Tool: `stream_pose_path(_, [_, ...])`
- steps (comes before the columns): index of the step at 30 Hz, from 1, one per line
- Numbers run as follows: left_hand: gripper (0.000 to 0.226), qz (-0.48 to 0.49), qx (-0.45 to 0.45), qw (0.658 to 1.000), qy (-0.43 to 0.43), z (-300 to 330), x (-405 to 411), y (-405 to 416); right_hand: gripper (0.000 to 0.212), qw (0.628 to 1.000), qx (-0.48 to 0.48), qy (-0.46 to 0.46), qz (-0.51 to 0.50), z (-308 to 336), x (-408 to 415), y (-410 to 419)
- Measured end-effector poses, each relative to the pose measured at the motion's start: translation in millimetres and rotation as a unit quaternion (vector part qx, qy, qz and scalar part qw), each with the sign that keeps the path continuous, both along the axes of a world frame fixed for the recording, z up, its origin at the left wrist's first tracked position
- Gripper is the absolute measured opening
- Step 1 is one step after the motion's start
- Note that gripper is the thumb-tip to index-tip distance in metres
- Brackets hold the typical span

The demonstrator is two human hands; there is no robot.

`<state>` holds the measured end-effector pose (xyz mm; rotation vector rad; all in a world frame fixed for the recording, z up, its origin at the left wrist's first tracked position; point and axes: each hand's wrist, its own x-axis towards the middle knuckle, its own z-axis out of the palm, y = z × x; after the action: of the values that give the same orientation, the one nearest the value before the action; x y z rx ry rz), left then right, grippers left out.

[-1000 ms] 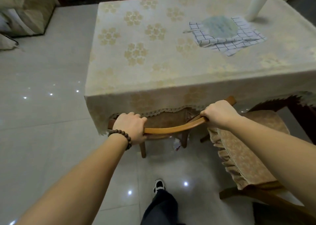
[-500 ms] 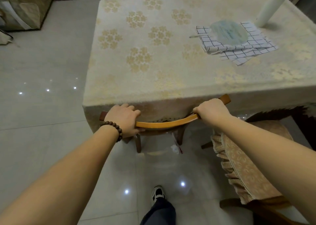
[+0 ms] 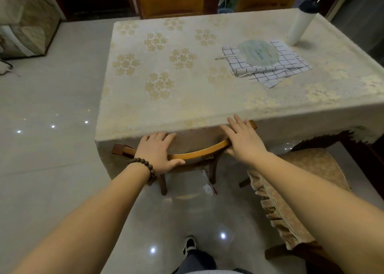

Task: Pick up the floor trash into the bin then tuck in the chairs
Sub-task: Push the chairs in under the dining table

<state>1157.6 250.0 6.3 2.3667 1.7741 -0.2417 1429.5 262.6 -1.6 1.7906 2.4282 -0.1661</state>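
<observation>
1. Chair (image 3: 197,154) sits pushed in under the desk (image 3: 187,90); only its curved wooden top rail and the two rear legs show below the tablecloth edge.
2. Left hand (image 3: 159,155): palm flat on the rail near its left end, fingers stretched forward and touching the hanging tablecloth, thumb lying along the rail's near side. Grip is loose and wide, not wrapped around the rail.
3. Right hand (image 3: 242,140): palm resting on the right end of the rail, fingers spread and pointing at the desk edge. Grip also wide, nothing clasped.
4. Bead bracelet (image 3: 145,167) on the left wrist.
5. Floor trash (image 3: 208,187): a small white-and-red wrapper lying on the tile between the chair's rear legs, just by the right one. No bin visible from here.
6. Second chair (image 3: 301,190), with a frilled beige seat cover, stands at the right, turned away from the desk and not tucked in; the right forearm crosses above it.
7. On the desk, well apart from the hands: a checked cloth (image 3: 270,70) with a round pale lid-like disc (image 3: 258,52) on top, and a white cylinder (image 3: 299,24) with a dark cap standing just behind them near the far right corner.
8. Two more wooden chair backs (image 3: 170,2) at the far side of the desk.
9. One shoe (image 3: 190,245) of the person on the tile, bottom centre.
</observation>
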Motion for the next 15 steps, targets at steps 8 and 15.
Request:
stream_pose_path(8, [0.067, -0.001, 0.098, 0.992, -0.082, 26.5, 142.8, -24.3, 0.079, 0.994, 0.045, 0.03, -0.095, 35.1, 109.9, -45.6])
stream_pose_path(15, [0.072, 0.002, 0.09, 0.992, -0.092, 17.7, 307.2, -79.5, 0.074, 0.983, 0.068, 0.028, -0.169, 45.7, 282.1, -120.3])
